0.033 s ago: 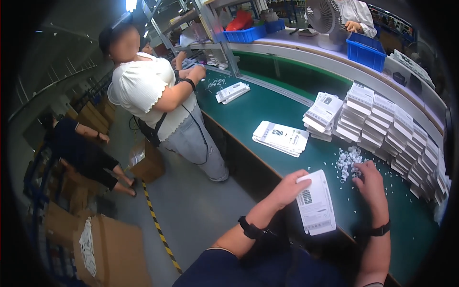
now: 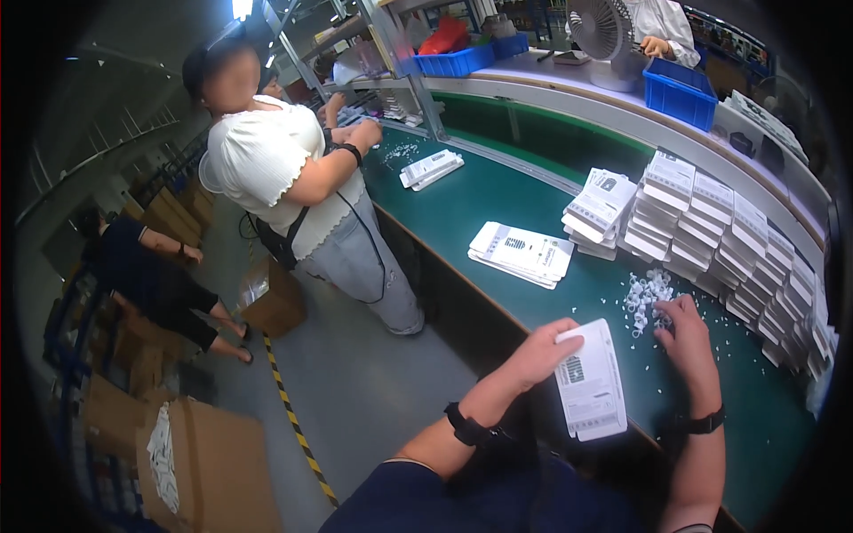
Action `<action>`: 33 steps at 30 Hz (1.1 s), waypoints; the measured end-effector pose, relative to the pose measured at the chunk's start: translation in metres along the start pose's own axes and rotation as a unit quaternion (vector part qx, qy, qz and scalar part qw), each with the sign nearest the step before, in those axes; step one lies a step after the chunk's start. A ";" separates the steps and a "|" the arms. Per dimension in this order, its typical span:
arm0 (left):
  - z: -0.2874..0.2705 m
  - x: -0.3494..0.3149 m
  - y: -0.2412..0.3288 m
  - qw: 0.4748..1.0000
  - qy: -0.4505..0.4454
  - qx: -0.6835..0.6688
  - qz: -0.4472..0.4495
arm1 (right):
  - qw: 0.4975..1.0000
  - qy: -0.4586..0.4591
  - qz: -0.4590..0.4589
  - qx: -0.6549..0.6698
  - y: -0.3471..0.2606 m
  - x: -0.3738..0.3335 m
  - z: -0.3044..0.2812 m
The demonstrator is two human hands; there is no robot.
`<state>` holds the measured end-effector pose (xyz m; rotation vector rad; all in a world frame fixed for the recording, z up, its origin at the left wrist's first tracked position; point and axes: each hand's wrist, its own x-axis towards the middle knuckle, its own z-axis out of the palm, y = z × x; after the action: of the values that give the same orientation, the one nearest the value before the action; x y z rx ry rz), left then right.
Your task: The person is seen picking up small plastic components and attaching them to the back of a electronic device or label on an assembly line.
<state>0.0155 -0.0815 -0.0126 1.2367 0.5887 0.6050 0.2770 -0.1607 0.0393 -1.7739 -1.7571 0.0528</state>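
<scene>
A white box (image 2: 597,391) is pinched at its upper left corner by the left hand (image 2: 539,352), left of the right hand (image 2: 686,336). The right hand is held palm down, fingers curled at the white rings (image 2: 646,296); whether any is gripped cannot be told.

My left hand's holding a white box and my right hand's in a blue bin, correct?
No: the head view shows your right hand at the pile of whitish bits, not in a blue bin. Your left hand holds a white box.

White box (image 2: 593,384) | moved slightly right | perhaps a touch lower
</scene>
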 end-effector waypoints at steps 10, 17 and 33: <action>0.038 -0.009 0.001 0.996 -0.049 0.077 -0.014 | 0.994 0.054 0.064 0.064 0.020 0.001 0.016; 0.041 -0.013 -0.003 0.999 0.000 0.053 0.003 | 0.982 0.144 0.037 0.121 0.022 0.005 0.017; 0.040 -0.003 0.004 0.993 0.114 -0.035 0.016 | 0.935 0.049 0.041 0.350 -0.040 -0.005 0.007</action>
<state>0.0415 -0.1097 0.0004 1.1216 0.7328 0.7949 0.2376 -0.1661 0.0499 -1.2884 -1.3504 0.5471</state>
